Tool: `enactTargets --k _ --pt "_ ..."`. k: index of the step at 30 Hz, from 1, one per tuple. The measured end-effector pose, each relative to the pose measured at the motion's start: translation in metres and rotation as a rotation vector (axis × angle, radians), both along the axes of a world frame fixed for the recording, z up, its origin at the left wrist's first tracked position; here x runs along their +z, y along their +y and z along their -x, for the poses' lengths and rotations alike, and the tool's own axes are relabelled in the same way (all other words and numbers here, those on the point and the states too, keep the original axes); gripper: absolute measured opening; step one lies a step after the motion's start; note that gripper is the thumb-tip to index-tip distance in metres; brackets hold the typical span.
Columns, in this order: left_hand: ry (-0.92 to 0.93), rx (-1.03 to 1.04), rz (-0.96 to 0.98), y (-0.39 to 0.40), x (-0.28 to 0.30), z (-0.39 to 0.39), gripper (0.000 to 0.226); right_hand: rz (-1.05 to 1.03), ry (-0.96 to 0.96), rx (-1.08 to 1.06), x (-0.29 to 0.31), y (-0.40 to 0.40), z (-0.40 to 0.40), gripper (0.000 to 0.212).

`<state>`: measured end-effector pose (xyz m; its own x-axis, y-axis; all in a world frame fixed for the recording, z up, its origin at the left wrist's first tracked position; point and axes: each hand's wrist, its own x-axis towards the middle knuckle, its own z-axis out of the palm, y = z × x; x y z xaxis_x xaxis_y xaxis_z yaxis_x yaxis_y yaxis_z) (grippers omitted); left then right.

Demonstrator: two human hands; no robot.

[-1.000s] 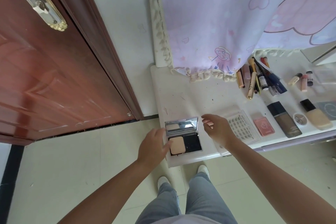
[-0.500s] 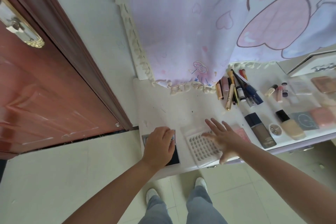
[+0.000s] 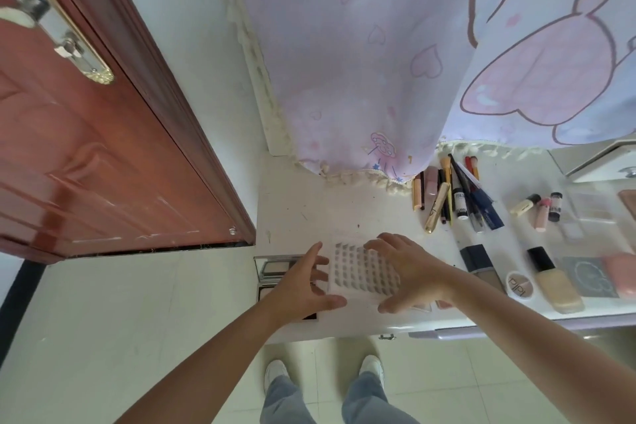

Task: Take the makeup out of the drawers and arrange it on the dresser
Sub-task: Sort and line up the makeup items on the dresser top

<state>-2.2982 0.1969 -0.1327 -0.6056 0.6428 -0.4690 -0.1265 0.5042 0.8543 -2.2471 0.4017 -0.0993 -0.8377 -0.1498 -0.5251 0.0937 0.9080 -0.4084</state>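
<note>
Both hands are spread wide and nothing is gripped: the left hand (image 3: pixel 304 289) and the right hand (image 3: pixel 409 272) are held with fingers splayed on either side of a clear false-lash tray (image 3: pixel 361 272), which lies flat near the front edge of the white dresser (image 3: pixel 309 210). The tray is framed between the two palms, its long axis running roughly from the front edge toward the back; whether the fingertips are touching it cannot be told. Neither hand is clearly nearer. Just to the left, partly hidden under the left hand, an open powder compact (image 3: pixel 275 268) is seen at the dresser's corner. To the right, foundation bottles (image 3: pixel 557 282) and a small round pot (image 3: pixel 520 284) are laid out, with a cluster of pencils and tubes (image 3: pixel 454 200) farther back beneath a hanging lilac cloth (image 3: pixel 378 62). A small pink item is glimpsed just under the right wrist. If the tray is to be shifted, the compact on the left is judged the closest obstacle.
</note>
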Motion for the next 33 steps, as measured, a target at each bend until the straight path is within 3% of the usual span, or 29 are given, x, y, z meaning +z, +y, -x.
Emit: enactTargets --k 5,9,11,14,20,26,29,33 --pt "-0.103 0.004 -0.149 0.012 0.019 0.002 0.081 0.071 -0.008 -0.01 0.017 0.001 0.002 0.084" --pt "-0.159 0.036 -0.17 0.012 0.026 0.008 0.117 0.107 -0.015 -0.005 0.025 0.006 0.003 0.083" --pt "-0.173 0.047 -0.176 0.014 0.031 0.01 0.124 0.135 -0.026 -0.004 0.03 0.008 0.003 0.081" --pt "-0.192 0.038 -0.203 0.018 0.039 0.01 0.114 0.164 -0.032 -0.004 0.036 0.012 0.006 0.079" --pt "-0.179 0.126 -0.256 0.026 0.046 0.011 0.075 0.193 -0.065 -0.007 0.037 0.018 0.012 0.091" --pt "-0.243 0.115 -0.291 0.023 0.037 0.005 0.093 0.372 -0.155 -0.116 0.036 0.026 0.008 0.105" --pt "-0.295 0.099 -0.29 0.022 0.035 0.007 0.103 0.41 -0.198 -0.135 0.027 0.03 0.009 0.099" --pt "-0.365 0.074 -0.279 0.02 0.035 0.013 0.083 0.556 -0.257 -0.263 0.023 0.037 0.013 0.082"
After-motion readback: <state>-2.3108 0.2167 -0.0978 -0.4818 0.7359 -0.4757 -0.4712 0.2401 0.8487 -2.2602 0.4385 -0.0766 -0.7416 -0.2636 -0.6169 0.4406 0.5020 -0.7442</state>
